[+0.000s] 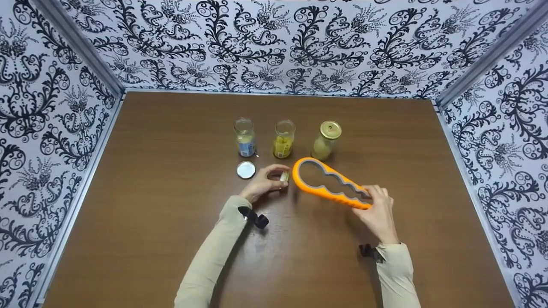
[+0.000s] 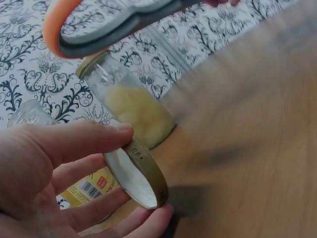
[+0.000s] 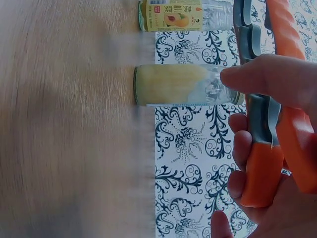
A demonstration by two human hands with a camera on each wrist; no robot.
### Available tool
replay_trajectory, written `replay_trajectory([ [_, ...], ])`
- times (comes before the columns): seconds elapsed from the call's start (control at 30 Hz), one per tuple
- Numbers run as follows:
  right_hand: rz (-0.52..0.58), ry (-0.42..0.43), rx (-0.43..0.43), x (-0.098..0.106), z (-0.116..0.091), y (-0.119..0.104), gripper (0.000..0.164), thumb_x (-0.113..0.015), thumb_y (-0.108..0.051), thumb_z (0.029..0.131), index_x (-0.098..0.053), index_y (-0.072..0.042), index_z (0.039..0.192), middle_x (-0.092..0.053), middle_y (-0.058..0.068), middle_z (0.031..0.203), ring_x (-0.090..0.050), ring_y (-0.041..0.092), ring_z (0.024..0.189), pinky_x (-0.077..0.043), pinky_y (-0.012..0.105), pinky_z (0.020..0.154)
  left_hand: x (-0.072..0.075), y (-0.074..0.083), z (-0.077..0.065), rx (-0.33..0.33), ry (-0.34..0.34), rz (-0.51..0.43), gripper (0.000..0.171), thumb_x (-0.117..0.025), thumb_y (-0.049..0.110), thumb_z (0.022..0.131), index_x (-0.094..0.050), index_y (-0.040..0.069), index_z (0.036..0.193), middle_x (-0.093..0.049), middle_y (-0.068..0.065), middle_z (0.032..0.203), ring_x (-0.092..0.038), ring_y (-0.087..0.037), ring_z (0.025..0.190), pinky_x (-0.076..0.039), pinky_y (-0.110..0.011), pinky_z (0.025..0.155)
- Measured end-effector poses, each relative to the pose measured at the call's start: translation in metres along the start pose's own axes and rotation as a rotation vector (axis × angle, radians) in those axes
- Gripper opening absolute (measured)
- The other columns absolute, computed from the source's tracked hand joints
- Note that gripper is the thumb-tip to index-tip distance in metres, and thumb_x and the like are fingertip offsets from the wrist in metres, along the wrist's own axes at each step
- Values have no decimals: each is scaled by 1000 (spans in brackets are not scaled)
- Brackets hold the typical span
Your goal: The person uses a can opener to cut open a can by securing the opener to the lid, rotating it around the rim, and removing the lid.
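My left hand (image 1: 267, 182) pinches a gold jar lid (image 2: 141, 173) between thumb and fingers, its white inside turned to the left wrist camera. In my right hand (image 1: 378, 209) is an orange jar opener (image 1: 321, 192) with grey scalloped inner edges, gripped by its handle end and held above the table. Its looped end reaches close to the left hand. Just behind the opener stands a jar with a gold lid on (image 1: 324, 143), pale yellow contents inside. An open jar with a yellow label (image 1: 283, 143) is behind my left hand.
Another open jar, with a blue label (image 1: 245, 143), stands at the left of the row. A white-faced lid (image 1: 246, 170) lies in front of it on the brown table (image 1: 171, 171). Patterned walls (image 1: 265, 51) rise at the back and sides.
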State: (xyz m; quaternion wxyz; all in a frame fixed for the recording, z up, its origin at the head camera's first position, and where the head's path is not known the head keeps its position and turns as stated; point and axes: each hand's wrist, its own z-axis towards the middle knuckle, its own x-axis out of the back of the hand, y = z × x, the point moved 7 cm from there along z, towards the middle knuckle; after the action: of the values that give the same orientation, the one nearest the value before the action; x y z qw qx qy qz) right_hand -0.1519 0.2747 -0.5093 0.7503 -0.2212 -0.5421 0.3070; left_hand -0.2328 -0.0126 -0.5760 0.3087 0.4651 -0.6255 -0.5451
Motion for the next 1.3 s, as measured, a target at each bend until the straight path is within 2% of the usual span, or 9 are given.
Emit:
replay_trajectory([
  [0.07, 4, 6, -5, 1, -1, 1, 43, -81, 6, 59, -65, 2, 99, -62, 12, 90, -48, 28, 89, -26, 49, 79, 3, 4, 3, -30, 25, 75, 48, -69, -11, 78, -59, -3, 125, -60, -20, 122, -60, -28, 98, -51, -30, 80],
  [0.23, -4, 15, -22, 2, -3, 2, 41, -82, 3, 61, -65, 2, 98, -62, 11, 89, -48, 24, 87, -26, 48, 78, 4, 16, 11, -76, 50, 279, 49, -72, -10, 76, -60, -3, 123, -62, -19, 119, -58, -33, 103, -45, -34, 88],
  [0.43, -8, -11, -52, 0, -5, 6, 43, -81, 6, 61, -65, 2, 100, -62, 13, 90, -48, 31, 89, -26, 49, 78, 0, 30, 20, -144, 95, 752, 48, -80, 2, 73, -65, 6, 119, -61, -17, 115, -56, -34, 103, -42, -42, 91],
  [0.53, -10, -14, -62, 0, -5, 7, 43, -81, 7, 61, -65, 3, 100, -61, 13, 91, -48, 31, 89, -26, 48, 78, -4, 32, 23, -177, 85, 900, 46, -80, 6, 74, -66, 7, 118, -60, -19, 114, -57, -36, 103, -44, -44, 91],
  [0.8, -1, -14, -44, -1, -5, 5, 41, -81, 6, 61, -65, 1, 98, -62, 12, 90, -49, 30, 89, -27, 49, 78, -14, 28, 27, -193, 80, 1136, 44, -83, 10, 73, -67, 8, 114, -58, -20, 111, -56, -43, 98, -47, -48, 83],
  [0.9, 0, -14, -42, -1, -5, 5, 39, -80, 5, 62, -65, 0, 98, -62, 12, 92, -49, 30, 89, -27, 50, 79, -17, 28, 28, -178, 86, 1207, 43, -82, 10, 73, -68, 9, 114, -57, -19, 111, -53, -42, 100, -50, -48, 80],
  [1.07, -12, -18, -45, 0, -5, 6, 41, -79, 7, 61, -65, 1, 99, -62, 13, 93, -49, 31, 91, -28, 51, 79, -19, 25, 28, -139, 104, 1274, 42, -80, 13, 76, -67, 12, 116, -55, -18, 116, -51, -40, 104, -53, -49, 74],
  [1.3, 2, -36, -71, 1, -7, 10, 41, -80, 7, 61, -65, 1, 99, -62, 12, 92, -49, 30, 90, -28, 51, 79, -23, 25, 27, -147, 135, 1297, 51, -79, 13, 75, -63, 15, 123, -54, -16, 122, -51, -38, 104, -52, -49, 72],
])
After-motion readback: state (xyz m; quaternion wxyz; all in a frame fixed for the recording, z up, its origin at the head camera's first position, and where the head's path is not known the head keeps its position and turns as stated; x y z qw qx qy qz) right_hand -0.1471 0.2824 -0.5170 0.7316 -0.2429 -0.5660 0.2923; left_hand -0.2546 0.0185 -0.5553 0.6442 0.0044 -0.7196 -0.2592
